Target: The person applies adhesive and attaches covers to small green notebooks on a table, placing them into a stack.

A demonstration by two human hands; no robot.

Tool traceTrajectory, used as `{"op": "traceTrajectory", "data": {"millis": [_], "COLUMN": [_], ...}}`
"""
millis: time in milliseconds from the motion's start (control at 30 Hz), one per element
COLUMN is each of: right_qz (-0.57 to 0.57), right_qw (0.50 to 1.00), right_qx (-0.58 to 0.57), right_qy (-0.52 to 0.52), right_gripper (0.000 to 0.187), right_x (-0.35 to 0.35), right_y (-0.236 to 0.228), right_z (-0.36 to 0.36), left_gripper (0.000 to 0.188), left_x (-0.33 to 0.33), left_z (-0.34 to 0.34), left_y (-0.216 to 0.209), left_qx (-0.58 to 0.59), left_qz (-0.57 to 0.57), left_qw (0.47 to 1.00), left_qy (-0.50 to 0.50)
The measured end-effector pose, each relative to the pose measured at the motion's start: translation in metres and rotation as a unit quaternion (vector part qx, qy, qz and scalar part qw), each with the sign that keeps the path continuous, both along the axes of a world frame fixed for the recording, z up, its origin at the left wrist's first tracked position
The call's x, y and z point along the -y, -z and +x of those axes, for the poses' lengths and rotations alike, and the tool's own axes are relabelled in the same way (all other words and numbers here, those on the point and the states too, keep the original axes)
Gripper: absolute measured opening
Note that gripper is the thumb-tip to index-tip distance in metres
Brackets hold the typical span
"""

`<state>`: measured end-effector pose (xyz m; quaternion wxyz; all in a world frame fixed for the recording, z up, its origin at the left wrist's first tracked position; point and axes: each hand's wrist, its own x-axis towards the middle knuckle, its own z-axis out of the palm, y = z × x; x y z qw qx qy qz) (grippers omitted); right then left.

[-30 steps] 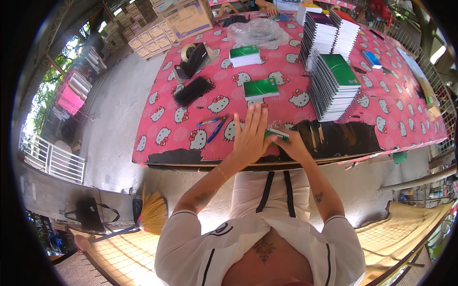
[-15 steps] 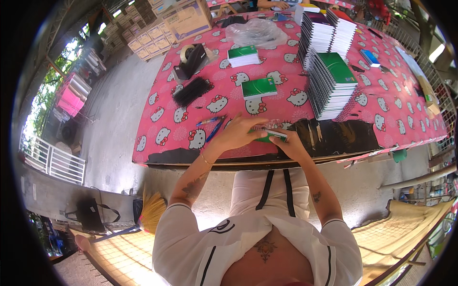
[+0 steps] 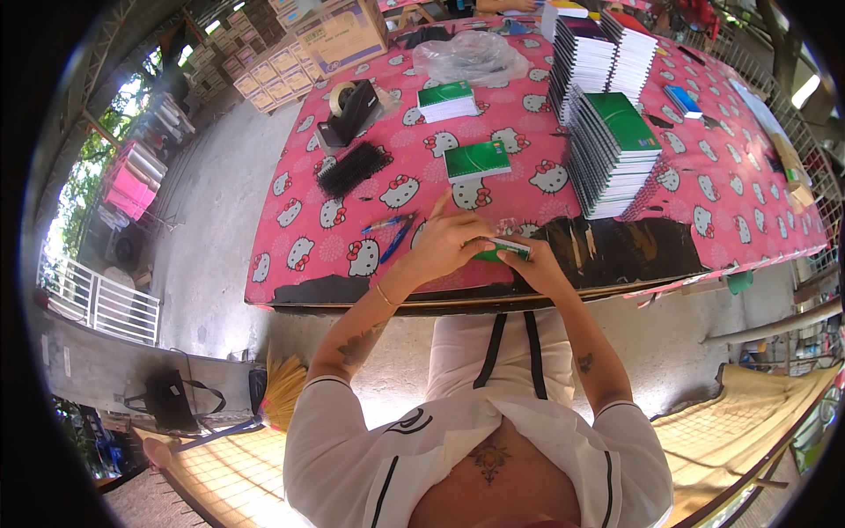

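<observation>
The step seems to be handling the green book [image 3: 513,248], mid-frame by the near edge of the tabletop [image 3: 607,251], pinched in the right hand [image 3: 539,266] while the left hand [image 3: 447,239] curls half-open at its left end, grip unclear; the next move likely calls for a firm pinch.

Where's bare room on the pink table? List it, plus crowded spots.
Bare: left front, between black bundle and dark strip; mid-table, between nearer green pad and green notebook stack; right of that stack, short of blue pad. Crowded: back, with carton, plastic, other notebooks; front middle, around left hand and right hand.
</observation>
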<state>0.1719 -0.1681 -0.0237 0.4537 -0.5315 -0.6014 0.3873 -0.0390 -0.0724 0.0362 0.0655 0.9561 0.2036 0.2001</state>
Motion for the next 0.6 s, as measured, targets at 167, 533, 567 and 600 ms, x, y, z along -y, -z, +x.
{"op": "traceTrajectory", "data": {"millis": [167, 533, 567, 600], "right_qz": [0.042, 0.052, 0.053, 0.054], "right_qw": [0.999, 0.998, 0.998, 0.998], "right_qx": [-0.019, 0.009, 0.009, 0.005], "right_qy": [0.014, 0.023, 0.024, 0.018], "right_gripper": [0.035, 0.037, 0.036, 0.036], "right_x": [-0.001, -0.007, -0.005, -0.004], "right_y": [0.005, 0.008, 0.006, 0.003], "right_z": [-0.002, -0.003, -0.003, -0.009], "left_gripper": [0.071, 0.087, 0.083, 0.085], "left_x": [0.063, 0.090, 0.079, 0.061], "left_z": [0.018, 0.011, 0.024, 0.029], "left_y": [0.034, 0.073, 0.046, 0.031], "left_qx": [-0.011, -0.001, 0.000, -0.009], "left_qz": [0.112, 0.083, 0.106, 0.136], "left_qw": [0.983, 0.992, 0.984, 0.978], "left_qy": [-0.144, -0.095, -0.146, -0.160]}}
